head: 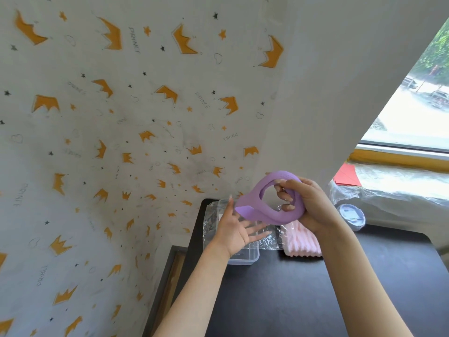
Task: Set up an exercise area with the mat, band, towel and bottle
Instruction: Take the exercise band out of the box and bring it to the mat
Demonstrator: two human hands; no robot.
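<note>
My right hand (pixel 308 205) grips a purple resistance band (pixel 264 207), coiled into a loop and held above the black table (pixel 315 288). Its fingers curl through the loop. My left hand (pixel 237 229) is open with fingers spread, its fingertips touching the band's loose left end. A folded pink towel (pixel 302 242) lies on the table under my right wrist. The bottle (pixel 351 216), seen from its grey-blue lid, stands at the table's far right corner. No mat is in view.
A clear plastic box (pixel 243 257) and crinkled clear wrapping (pixel 268 240) sit on the table below my left hand. A crown-patterned wall rises on the left. A plastic-covered windowsill (pixel 393 188) with red paper (pixel 347 176) lies to the right.
</note>
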